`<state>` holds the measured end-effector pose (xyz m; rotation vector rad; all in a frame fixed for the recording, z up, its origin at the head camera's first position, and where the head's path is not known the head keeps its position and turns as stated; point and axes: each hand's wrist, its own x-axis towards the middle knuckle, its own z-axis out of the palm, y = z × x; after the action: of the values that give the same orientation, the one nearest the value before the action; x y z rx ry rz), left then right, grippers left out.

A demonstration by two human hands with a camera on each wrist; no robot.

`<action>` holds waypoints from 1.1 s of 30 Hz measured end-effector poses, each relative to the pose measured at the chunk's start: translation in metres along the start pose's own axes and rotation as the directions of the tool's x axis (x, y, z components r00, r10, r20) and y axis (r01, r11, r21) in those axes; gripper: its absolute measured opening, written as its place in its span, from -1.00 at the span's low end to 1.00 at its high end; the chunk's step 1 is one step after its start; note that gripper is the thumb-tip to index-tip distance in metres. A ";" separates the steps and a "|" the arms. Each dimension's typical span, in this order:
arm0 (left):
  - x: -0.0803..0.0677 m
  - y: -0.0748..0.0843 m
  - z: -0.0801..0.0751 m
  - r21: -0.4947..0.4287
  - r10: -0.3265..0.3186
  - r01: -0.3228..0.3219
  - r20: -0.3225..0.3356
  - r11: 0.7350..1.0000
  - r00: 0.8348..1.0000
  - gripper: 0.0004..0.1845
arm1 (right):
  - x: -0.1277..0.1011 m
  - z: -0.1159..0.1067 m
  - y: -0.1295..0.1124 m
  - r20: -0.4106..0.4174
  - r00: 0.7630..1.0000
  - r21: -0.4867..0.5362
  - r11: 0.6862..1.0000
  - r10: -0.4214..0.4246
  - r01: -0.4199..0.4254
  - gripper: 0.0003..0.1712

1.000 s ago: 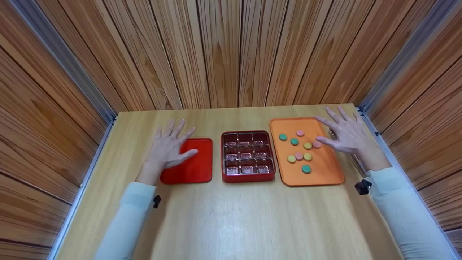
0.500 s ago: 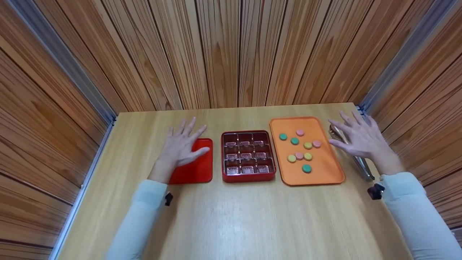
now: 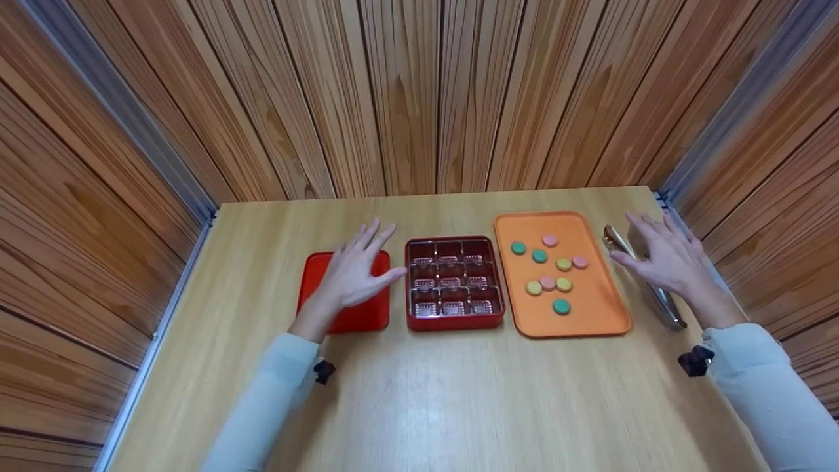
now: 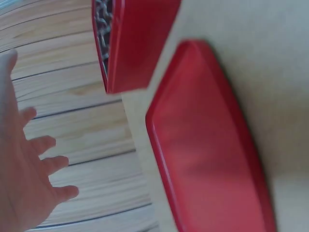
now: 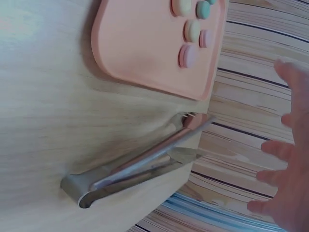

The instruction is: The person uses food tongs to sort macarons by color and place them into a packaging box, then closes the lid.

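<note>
My left hand (image 3: 357,275), fingers spread, hovers over a red square lid (image 3: 360,314), hiding part of it. In the left wrist view a gap shows between the hand and the lid (image 4: 203,145). Right of the lid stands a red box (image 3: 455,322) with a clear divided insert whose compartments hold nothing. My right hand (image 3: 672,262) is spread beside and above metal tongs (image 3: 665,307), not touching them in the right wrist view. The tongs (image 5: 140,164) lie on the table with their bent end toward me. Neither hand holds anything.
An orange tray (image 3: 590,314) carries several macarons, among them a green one (image 3: 561,306), a pink one (image 3: 550,240) and a yellow one (image 3: 534,288). Wood-panelled walls (image 3: 419,98) enclose the wooden table (image 3: 459,400) at the back and sides.
My left hand has moved right across the lid, toward the box. My right hand has drawn away from the orange tray to the right, uncovering much of the tongs.
</note>
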<state>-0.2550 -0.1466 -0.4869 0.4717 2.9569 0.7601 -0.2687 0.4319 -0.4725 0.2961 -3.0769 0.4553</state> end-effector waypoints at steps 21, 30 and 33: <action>0.002 0.011 0.039 -0.477 -0.080 0.070 -0.001 0.876 0.997 0.17 | 0.001 0.020 0.017 -0.033 0.995 0.021 0.996 0.090 -0.089 0.14; 0.003 0.009 0.055 -0.585 -0.139 0.121 0.015 0.802 0.990 0.24 | -0.004 0.028 0.027 0.035 0.986 0.065 0.984 0.161 -0.163 0.23; 0.002 0.009 0.063 -0.601 -0.143 0.124 0.015 0.789 0.990 0.26 | -0.007 0.031 0.031 0.046 0.983 0.074 0.981 0.179 -0.182 0.24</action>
<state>-0.2466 -0.1096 -0.5376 0.1944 2.5136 1.6077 -0.2672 0.4538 -0.5113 0.0266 -3.1434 0.5830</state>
